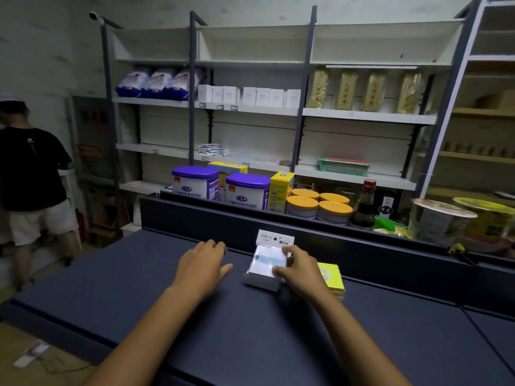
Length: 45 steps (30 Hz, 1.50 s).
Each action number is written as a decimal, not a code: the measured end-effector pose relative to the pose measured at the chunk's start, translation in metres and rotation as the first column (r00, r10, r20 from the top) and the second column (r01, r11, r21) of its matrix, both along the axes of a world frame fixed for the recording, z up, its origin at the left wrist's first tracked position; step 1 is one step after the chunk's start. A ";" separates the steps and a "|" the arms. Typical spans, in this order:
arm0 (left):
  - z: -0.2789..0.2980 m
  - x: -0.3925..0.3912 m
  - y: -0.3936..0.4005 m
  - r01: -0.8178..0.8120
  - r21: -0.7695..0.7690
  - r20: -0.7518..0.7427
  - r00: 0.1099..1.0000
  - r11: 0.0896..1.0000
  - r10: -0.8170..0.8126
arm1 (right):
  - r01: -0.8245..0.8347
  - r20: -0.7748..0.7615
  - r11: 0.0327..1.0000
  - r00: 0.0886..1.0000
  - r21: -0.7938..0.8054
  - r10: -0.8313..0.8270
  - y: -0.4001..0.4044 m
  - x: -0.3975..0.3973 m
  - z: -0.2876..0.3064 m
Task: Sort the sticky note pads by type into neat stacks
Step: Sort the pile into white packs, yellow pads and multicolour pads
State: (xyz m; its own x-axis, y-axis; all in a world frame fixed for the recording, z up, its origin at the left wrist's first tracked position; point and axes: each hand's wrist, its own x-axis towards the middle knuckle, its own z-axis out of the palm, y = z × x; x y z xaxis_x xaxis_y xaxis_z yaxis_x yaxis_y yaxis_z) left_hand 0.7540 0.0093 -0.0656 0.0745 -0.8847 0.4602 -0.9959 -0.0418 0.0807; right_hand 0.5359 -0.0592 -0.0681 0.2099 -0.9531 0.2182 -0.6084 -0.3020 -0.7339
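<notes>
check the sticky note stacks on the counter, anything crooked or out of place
The top white pad sits skewed on the white stack, its edges overhanging rather than lining up, with the right hand gripping it. The yellow stack beside it looks square. The left hand rests flat on the counter.

white pad's header card [275, 238] reads 随心贴 (rest blurred)

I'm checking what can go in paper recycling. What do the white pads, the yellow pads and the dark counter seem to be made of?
White pads: paper sheets, likely in clear glossy film, judging by the sheen and printed header card. Yellow pads: matte paper, layered edges showing at the side; any wrap is unclear. Dark counter: smooth matte navy surface, perhaps painted metal or laminate; I can't tell which.
</notes>
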 end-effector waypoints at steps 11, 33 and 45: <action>0.000 -0.004 -0.012 0.054 -0.009 -0.070 0.996 0.999 -0.054 | 0.036 -0.378 0.999 0.925 -0.025 -0.043 -0.005 0.009 -0.006; 0.034 -0.274 0.028 0.420 -0.025 -0.054 0.906 0.907 -0.421 | 0.196 -0.573 0.948 0.759 -0.253 -0.309 0.129 -0.295 0.046; 0.033 -0.449 0.105 0.607 -0.005 -0.071 0.793 0.795 -0.605 | 0.412 -0.555 0.884 0.693 -0.220 -0.461 0.251 -0.457 0.038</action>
